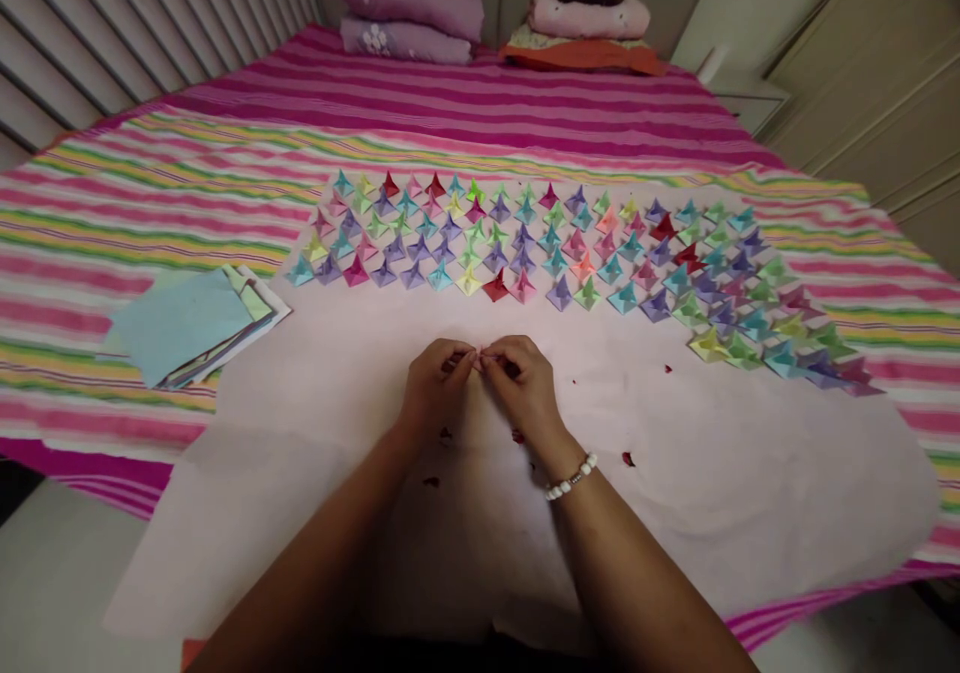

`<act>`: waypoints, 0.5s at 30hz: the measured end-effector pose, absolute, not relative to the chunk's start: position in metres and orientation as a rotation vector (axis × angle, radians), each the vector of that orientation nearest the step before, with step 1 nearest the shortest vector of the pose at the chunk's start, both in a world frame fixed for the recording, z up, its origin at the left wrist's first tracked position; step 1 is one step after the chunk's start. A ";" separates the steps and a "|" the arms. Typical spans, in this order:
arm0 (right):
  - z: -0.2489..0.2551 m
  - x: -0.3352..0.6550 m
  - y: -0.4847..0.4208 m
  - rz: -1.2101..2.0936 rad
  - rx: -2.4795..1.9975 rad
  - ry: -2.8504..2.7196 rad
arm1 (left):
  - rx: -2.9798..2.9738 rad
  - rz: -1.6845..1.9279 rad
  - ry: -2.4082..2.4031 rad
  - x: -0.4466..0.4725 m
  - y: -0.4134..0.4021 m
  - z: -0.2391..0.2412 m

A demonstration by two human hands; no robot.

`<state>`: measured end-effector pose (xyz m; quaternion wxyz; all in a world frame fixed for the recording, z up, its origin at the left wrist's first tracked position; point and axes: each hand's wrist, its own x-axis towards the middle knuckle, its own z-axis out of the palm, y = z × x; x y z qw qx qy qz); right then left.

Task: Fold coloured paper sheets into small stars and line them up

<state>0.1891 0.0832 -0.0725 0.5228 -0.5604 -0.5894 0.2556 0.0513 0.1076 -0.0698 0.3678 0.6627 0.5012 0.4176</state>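
My left hand (439, 381) and my right hand (527, 381) meet over a large pale paper sheet (315, 453). Thumbs and fingertips are pinched together, tip to tip. What lies between them, if anything, is too small and covered to make out. A bracelet of white beads (572, 477) circles my right wrist. Below and beside the hands lie several small dark-red scraps, among them one scrap (628, 459) at the right and another scrap (430, 482) at the left. Beyond my fingers stand rows of small pointed folded-paper pieces (496, 286) in many colours.
A stack of coloured paper sheets (184, 323) lies at the left, partly on the striped bedspread (67, 303). Folded purple bedding (405, 13) and a pink folded bundle (589, 15) sit against the headboard. A slatted panel (150, 33) borders the left side.
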 end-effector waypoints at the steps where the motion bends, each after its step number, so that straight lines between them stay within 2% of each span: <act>1: -0.072 0.189 0.083 0.609 -1.344 -1.406 | 1.687 1.072 1.291 0.051 0.107 -0.069; 15: -0.070 0.189 0.081 0.576 -1.364 -1.401 | 1.870 1.133 1.242 0.051 0.108 -0.074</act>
